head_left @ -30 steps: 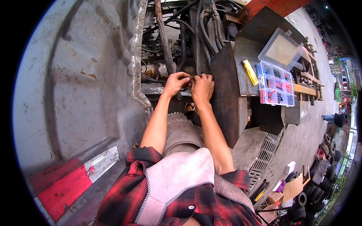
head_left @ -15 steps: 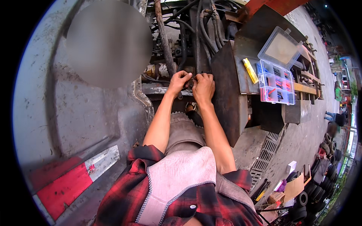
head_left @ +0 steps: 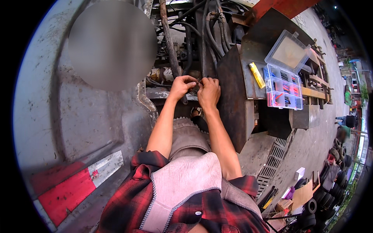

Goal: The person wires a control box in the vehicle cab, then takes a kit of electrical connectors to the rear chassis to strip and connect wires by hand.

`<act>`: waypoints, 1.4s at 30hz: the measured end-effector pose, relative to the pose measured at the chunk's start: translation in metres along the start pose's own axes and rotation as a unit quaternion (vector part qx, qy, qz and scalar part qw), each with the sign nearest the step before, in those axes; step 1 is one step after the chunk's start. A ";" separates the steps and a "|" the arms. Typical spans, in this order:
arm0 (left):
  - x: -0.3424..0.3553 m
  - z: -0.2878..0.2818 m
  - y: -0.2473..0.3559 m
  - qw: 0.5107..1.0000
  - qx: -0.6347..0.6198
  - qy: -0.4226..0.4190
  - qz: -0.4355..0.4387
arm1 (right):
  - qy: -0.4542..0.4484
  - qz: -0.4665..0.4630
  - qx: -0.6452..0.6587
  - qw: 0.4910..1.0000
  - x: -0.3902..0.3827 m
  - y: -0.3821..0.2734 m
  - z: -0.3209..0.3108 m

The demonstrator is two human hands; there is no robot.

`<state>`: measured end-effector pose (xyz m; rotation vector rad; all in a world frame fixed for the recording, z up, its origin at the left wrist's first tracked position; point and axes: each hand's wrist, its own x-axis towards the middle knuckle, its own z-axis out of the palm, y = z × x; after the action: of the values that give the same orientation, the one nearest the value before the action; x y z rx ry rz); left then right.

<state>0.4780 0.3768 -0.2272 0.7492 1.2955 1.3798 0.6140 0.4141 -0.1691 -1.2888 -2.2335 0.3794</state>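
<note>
My left hand [head_left: 183, 86] and my right hand [head_left: 208, 92] almost meet over the engine-bay cavity, fingers pinched on a small dark piece too small to make out. A thick weathered hose [head_left: 169, 42] runs down to just beside my left hand, over a pale cylindrical part [head_left: 158, 74]. Right of my right hand stands a dark steel box [head_left: 235, 105]. On its upper plate lie a slim yellow item [head_left: 257, 75] and an open clear compartment case [head_left: 284, 87] holding short red, blue and black pieces.
A grey metal body panel [head_left: 93, 128] with a red-and-white reflective strip [head_left: 66, 193] fills the left, partly blurred. At right are a drain grate [head_left: 272, 163], cardboard [head_left: 301, 196], a pile of tyres [head_left: 322, 202], and, farther off, a person in dark clothing [head_left: 345, 122].
My hands stay pinched together in nearly the same place, with small shifts of the fingers and wrists. The distant person at the right has shifted slightly.
</note>
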 end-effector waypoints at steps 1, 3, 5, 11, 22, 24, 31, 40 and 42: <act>0.002 0.002 -0.001 0.999 0.027 0.017 0.005 | 0.003 -0.003 0.001 1.000 0.000 0.000 0.000; 0.005 0.007 -0.005 0.995 0.068 0.068 0.023 | 0.000 -0.004 0.008 1.000 0.000 -0.001 0.000; 0.008 0.008 -0.011 0.979 0.152 0.119 0.071 | -0.002 0.007 0.020 1.000 0.002 -0.003 -0.003; 0.004 -0.011 -0.022 0.984 -0.038 0.176 -0.010 | 0.042 0.055 0.094 0.993 0.012 -0.006 -0.017; -0.001 0.008 -0.006 0.996 -0.077 0.040 0.028 | 0.051 -0.049 0.130 0.989 0.009 -0.005 -0.015; 0.000 0.013 -0.009 0.996 -0.060 0.017 0.059 | 0.051 -0.090 0.151 0.983 0.008 -0.009 -0.015; 0.006 -0.009 -0.040 0.979 -0.174 -0.001 0.106 | 0.038 -0.150 0.251 0.955 0.005 -0.080 -0.019; -0.007 0.003 -0.016 0.991 -0.116 0.049 0.036 | 0.031 0.022 0.030 0.999 -0.007 -0.024 -0.022; -0.009 0.006 -0.014 0.991 -0.124 0.046 0.025 | 0.018 -0.004 0.023 1.000 -0.007 -0.014 -0.017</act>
<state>0.4895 0.3683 -0.2378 0.5572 1.1544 1.5974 0.6164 0.4007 -0.1508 -1.2535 -2.1858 0.4004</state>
